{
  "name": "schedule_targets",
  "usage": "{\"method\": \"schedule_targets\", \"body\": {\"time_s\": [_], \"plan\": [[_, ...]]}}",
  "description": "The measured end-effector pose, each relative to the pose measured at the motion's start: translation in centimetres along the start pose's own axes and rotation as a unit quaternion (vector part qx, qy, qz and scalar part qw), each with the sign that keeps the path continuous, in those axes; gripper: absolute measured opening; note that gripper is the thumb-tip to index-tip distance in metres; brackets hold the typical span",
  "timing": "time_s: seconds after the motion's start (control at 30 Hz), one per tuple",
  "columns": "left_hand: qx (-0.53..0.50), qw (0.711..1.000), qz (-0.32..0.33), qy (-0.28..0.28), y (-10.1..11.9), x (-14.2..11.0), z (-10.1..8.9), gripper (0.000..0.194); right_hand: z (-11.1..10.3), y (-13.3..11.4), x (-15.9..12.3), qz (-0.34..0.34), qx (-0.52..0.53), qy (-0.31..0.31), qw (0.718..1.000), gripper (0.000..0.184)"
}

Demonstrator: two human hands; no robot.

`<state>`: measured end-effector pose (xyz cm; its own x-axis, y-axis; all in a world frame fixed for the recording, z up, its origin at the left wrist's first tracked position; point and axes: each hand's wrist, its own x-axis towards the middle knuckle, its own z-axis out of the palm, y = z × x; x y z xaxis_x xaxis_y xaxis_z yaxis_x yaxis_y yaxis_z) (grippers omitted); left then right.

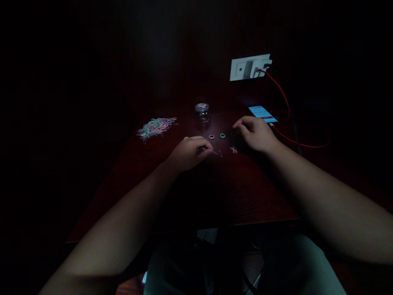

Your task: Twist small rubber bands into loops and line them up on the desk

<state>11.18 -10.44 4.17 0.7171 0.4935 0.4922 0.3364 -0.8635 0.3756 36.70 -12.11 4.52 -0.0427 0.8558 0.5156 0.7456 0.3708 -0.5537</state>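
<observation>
My left hand (192,152) is closed in a pinch low over the dark red table, with a thin purple paper clip (215,153) poking out from the fingertips. Just right of it lies another purple clip (220,153), and farther right a small cluster of pale purple clips (233,150). Beyond them sit a pink ring (211,137) and a green ring (222,135); a pale ring (186,138) is partly covered by my left hand. My right hand (256,133) is loosely curled, its thumb and forefinger slightly apart, beside a dim ring (233,134). Nothing shows between those fingers.
A heap of colourful clips and rings (156,128) lies at the left back. A clear lidded jar (202,112) stands behind the rings. At the right back is a lit phone (263,114) on a red cable (281,88) from the wall socket (241,69).
</observation>
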Motion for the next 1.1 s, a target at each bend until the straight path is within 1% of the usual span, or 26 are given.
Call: {"method": "schedule_targets", "body": {"time_s": [0.13,0.23,0.3,0.43,0.5,0.57,0.63,0.77,0.93,1.1], "plan": [[-0.010,1.000,-0.001,-0.001,-0.2,0.0,0.2,0.011,0.5,0.7,0.2,0.030,0.002,0.006,1.000,0.017],[-0.007,1.000,-0.011,0.002,-0.2,0.0,0.2,0.011,0.8,0.3,-0.1,0.031,0.008,-0.011,0.999,0.015],[-0.003,1.000,-0.015,0.002,-0.2,0.0,0.2,0.010,1.0,-0.6,-0.5,0.008,0.028,-0.037,0.999,0.012],[0.000,1.000,-0.019,0.006,-0.1,0.0,0.2,0.010,1.7,-2.7,-1.4,-0.099,0.089,-0.118,0.984,0.011],[-0.004,1.000,-0.019,0.009,0.0,0.0,0.2,0.010,2.1,-3.5,-1.8,-0.121,0.109,-0.146,0.976,0.011],[-0.010,1.000,-0.019,0.010,0.2,0.1,0.2,0.010,2.5,-3.9,-2.1,-0.122,0.121,-0.159,0.972,0.011],[-0.015,1.000,-0.018,0.011,0.2,0.1,0.2,0.010,2.7,-4.0,-2.2,-0.119,0.125,-0.158,0.972,0.010],[-0.023,0.999,-0.020,0.022,0.2,0.1,0.3,0.009,2.6,-3.9,-2.1,-0.119,0.126,-0.133,0.976,0.010],[-0.026,0.999,-0.028,0.032,0.3,0.1,0.3,0.009,2.5,-3.8,-2.0,-0.121,0.109,-0.158,0.974,0.010],[-0.032,0.998,-0.029,0.036,0.3,0.0,0.4,0.009,2.5,-3.8,-2.1,-0.102,0.116,-0.162,0.975,0.008]]}}
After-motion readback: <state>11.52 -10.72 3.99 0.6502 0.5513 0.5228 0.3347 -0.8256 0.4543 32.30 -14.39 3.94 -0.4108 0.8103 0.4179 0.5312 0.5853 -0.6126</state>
